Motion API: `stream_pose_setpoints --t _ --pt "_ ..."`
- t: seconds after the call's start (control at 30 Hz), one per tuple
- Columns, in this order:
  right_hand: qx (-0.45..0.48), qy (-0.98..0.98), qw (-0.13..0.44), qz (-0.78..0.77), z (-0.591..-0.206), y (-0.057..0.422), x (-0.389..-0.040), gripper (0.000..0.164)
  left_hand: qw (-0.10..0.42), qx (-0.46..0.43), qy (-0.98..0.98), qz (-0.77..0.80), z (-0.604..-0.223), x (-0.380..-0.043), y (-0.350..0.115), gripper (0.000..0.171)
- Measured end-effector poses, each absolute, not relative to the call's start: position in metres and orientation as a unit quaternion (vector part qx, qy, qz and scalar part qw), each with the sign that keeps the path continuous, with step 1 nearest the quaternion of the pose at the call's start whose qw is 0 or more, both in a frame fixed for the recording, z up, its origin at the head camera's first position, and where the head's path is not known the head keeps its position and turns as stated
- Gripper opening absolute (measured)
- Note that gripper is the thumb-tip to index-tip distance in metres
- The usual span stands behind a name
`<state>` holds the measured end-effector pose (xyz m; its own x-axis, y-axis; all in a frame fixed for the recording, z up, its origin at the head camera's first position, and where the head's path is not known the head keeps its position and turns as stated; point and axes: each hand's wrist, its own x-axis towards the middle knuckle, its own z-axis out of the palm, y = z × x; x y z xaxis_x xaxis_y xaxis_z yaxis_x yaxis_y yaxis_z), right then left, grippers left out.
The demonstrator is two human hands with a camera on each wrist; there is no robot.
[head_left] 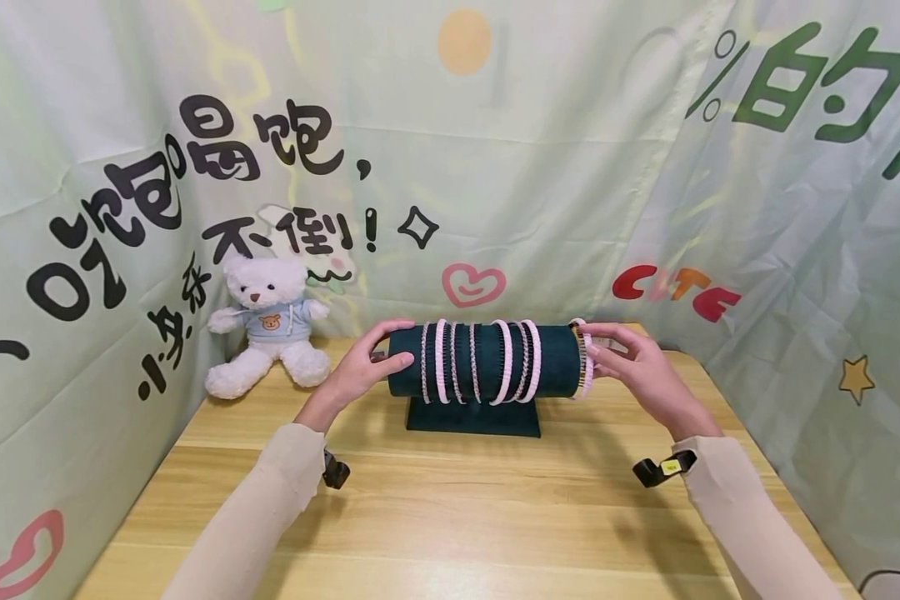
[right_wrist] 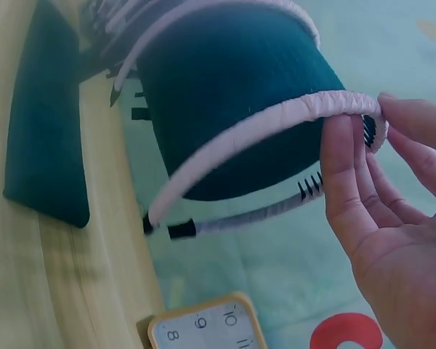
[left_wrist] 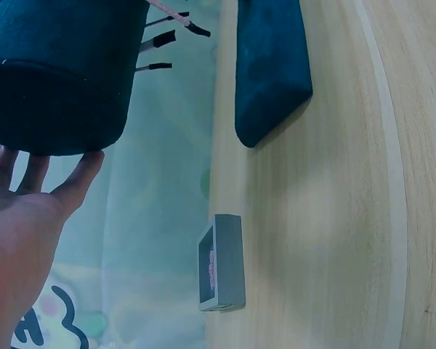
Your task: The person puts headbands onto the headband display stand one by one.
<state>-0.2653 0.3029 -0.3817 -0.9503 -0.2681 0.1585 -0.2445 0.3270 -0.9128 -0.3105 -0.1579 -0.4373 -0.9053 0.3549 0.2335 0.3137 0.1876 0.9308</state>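
Observation:
A dark green velvet headband stand (head_left: 562, 360), a horizontal roll on a base (head_left: 472, 419), carries several headbands, some pale pink and some thin braided ones. My left hand (head_left: 354, 367) holds the roll's left end, thumb in front and fingers at the top and behind; the left wrist view shows fingertips (left_wrist: 87, 171) against the end rim. At the right end, my right hand (head_left: 637, 367) pinches a pale pink wrapped headband (right_wrist: 269, 125) between thumb and fingers. That headband loops around the roll's end, its black tips hanging apart and small comb teeth on its inside.
A white teddy bear (head_left: 266, 321) in a blue hoodie sits at the back left of the wooden table (head_left: 450, 508). A small grey frame (left_wrist: 232, 262) stands behind the left end, and a clock (right_wrist: 203, 327) behind the right. Printed curtains (head_left: 555, 192) enclose the table.

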Motion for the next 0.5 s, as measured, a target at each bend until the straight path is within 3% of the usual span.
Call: stream_pose_setpoints --t 0.5 --pt "-0.165 0.813 0.014 -0.558 -0.383 0.2959 -0.2726 0.05 0.01 0.221 0.768 0.6 -0.4376 -0.3104 -0.1578 0.054"
